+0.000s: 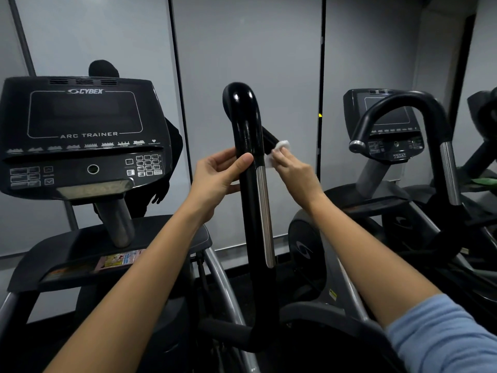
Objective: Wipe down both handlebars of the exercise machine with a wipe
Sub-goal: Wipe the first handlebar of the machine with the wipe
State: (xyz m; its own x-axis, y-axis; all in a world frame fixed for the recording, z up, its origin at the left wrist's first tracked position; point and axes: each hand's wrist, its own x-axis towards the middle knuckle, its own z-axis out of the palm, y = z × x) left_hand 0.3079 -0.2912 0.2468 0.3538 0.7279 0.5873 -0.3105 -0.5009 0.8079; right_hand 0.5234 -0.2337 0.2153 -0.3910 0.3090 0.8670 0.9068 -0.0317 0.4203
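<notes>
A black curved handlebar [246, 125] with a silver strip down its right side rises in the middle of the view. My left hand [217, 176] wraps around its left side just below the bend, thumb on the front. My right hand [291, 168] is at the handlebar's right side, pinching a small white wipe [277, 150] that touches the bar where the silver strip begins. The machine's other handlebar is not in sight.
The machine's console [80, 135], marked Cybex Arc Trainer, stands at the left. A second machine [387, 125] with its own looped handlebar [403, 109] is at the right. Grey wall panels [247, 49] are behind, with a person's dark reflection beside the console.
</notes>
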